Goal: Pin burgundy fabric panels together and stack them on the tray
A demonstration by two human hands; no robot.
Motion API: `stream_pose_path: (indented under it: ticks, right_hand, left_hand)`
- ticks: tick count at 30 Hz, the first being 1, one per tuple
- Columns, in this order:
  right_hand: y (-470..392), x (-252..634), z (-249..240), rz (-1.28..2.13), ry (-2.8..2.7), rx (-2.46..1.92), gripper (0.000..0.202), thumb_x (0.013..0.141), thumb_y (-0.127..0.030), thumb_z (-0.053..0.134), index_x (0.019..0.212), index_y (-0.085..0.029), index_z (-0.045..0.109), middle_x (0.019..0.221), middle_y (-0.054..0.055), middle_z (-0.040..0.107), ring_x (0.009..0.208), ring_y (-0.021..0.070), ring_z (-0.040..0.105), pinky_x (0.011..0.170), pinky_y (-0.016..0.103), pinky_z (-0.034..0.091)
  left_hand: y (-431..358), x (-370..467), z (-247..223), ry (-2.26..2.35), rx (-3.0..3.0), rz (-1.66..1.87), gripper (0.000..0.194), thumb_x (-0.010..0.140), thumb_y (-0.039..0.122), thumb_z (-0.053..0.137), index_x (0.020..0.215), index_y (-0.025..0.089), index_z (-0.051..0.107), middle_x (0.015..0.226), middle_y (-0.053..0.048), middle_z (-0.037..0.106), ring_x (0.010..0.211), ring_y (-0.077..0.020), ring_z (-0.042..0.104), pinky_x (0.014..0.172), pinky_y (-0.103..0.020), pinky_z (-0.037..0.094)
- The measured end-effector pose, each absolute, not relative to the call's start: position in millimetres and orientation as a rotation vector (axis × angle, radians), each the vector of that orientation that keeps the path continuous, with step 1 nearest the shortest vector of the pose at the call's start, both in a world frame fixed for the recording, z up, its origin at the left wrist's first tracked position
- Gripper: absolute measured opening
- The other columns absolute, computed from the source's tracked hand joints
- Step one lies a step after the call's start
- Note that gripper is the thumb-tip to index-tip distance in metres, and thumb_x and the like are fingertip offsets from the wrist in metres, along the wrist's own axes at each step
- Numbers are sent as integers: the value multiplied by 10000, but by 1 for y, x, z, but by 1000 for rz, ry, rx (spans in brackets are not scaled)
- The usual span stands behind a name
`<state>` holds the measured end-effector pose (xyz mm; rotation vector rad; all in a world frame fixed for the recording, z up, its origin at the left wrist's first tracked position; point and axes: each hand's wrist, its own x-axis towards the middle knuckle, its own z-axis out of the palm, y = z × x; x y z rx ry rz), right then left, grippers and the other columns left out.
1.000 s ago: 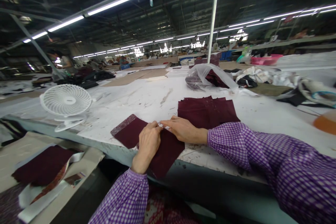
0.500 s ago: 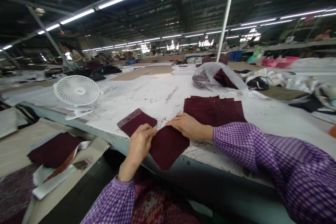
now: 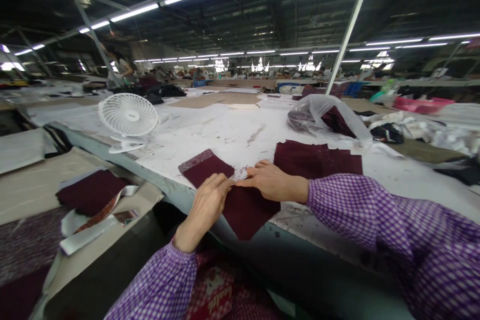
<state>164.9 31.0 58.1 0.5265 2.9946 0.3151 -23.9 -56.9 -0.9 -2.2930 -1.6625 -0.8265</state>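
A maroon fabric piece (image 3: 249, 212) lies at the table's near edge, its pointed lower end hanging over. My left hand (image 3: 210, 197) pinches the upper left edge of this piece. Fingers of my right hand (image 3: 268, 180) press together on its top edge, the fingertips meeting those of the left. Just beyond the left hand is another maroon piece with a speckled grey band (image 3: 206, 167). A fanned stack of maroon fabric pieces (image 3: 317, 157) rests behind my right hand.
A white fan (image 3: 129, 117) stands at the table's left edge. Behind the stack sits a clear plastic bag (image 3: 313, 115) with maroon cloth inside. Fabric scraps (image 3: 93, 192) lie on a lower surface at left. A pink basin (image 3: 423, 105) is farther back at right.
The view has turned slightly left, so things appear farther right. My right hand has come in toward the left, and the fingertips now meet at the fabric's top edge.
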Motion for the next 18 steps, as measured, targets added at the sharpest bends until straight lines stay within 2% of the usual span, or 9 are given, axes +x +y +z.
stream_pose_path:
  ticks: [4, 11, 18]
  right_hand:
    - [28, 160, 64, 363, 2920, 488, 579, 858, -76, 393, 1382, -311, 459, 1043, 116, 573, 864, 205, 539, 824, 374, 301]
    - [16, 151, 80, 380, 2760, 441, 640, 894, -64, 318, 1463, -355, 294, 1041, 129, 582, 876, 222, 572, 840, 397, 359]
    - [18, 146, 86, 332, 2774, 362, 670, 850, -53, 393, 1451, -343, 332, 966, 114, 623, 792, 189, 586, 729, 313, 413]
  left_hand:
    - [-64, -36, -5, -1789, -2281, -1045, 175, 916, 217, 473, 911, 177, 644, 844, -46, 594, 812, -179, 516, 751, -325, 456]
    - [-75, -41, -8, -1674, -2288, -1072, 280, 956, 273, 389, 866, 186, 639, 814, -44, 582, 797, -169, 515, 706, -310, 447]
    - [-81, -46, -11, -1831, -2187, -1185, 154, 925, 260, 464, 923, 186, 599, 864, -35, 552, 820, -157, 539, 730, -294, 467]
